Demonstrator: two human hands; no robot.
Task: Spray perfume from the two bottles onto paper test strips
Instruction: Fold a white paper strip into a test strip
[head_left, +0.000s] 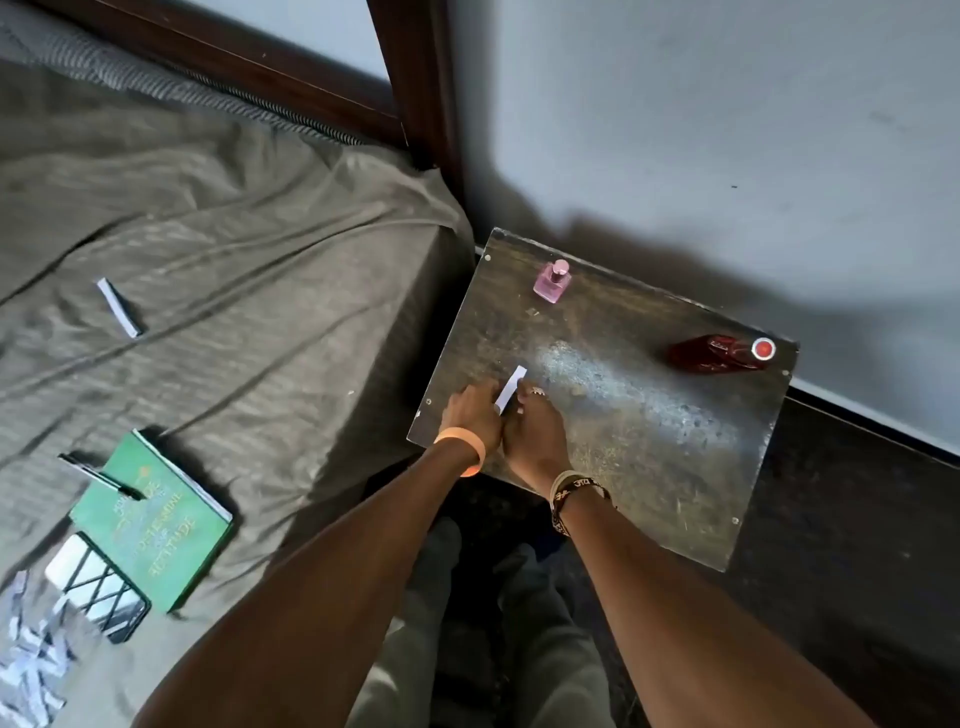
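A white paper strip lies at the near left of a small dark table. My left hand and my right hand are side by side, both pinching the strip's near end. A pink perfume bottle stands upright at the table's far left corner. At the far right corner a dark red bottle with a red round cap is well apart from both hands. A second white strip lies on the bed to the left.
A bed with an olive sheet fills the left side. On it are a green book with a pen, a phone and a pile of paper strips. A wall stands behind the table.
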